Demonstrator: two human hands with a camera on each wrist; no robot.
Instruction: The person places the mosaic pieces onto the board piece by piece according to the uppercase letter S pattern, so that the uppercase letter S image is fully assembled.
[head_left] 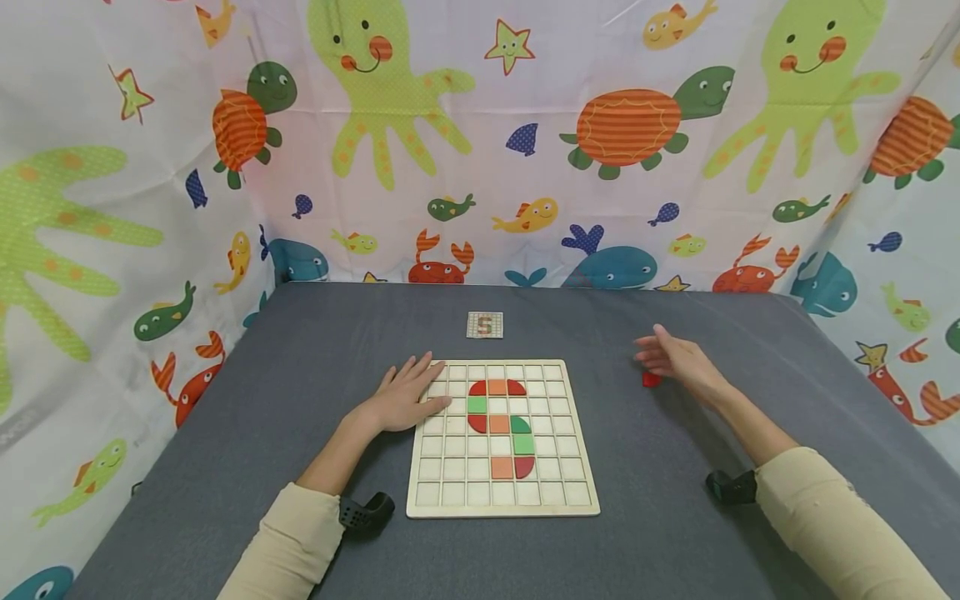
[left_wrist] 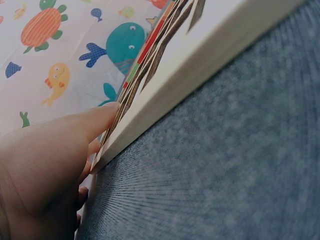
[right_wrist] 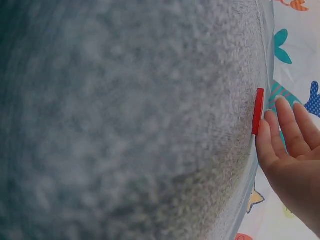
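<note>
A pale wooden grid board point(head_left: 442, 495) lies on the grey cloth. Red rounded tiles, orange squares, light green squares and one dark green rounded tile point(head_left: 521, 425) form an S-like figure on it. My left hand point(head_left: 405, 398) rests flat on the board's upper left edge, its thumb and fingers over the rim. Off to the right, my right hand point(head_left: 684, 365) hovers by a red tile point(head_left: 651, 380) on the cloth, fingers loosely extended. In the right wrist view, the same red piece point(right_wrist: 258, 111) appears edge-on beside the fingertips; whether they touch it, I cannot tell.
Behind the board lies a small card point(head_left: 485, 325) printed with a gridded S-like pattern. Grey cloth point(head_left: 637, 533) covers the table. A curtain point(head_left: 465, 108) with sea animals hangs along the back and both sides. Each wrist wears a black device point(head_left: 366, 512).
</note>
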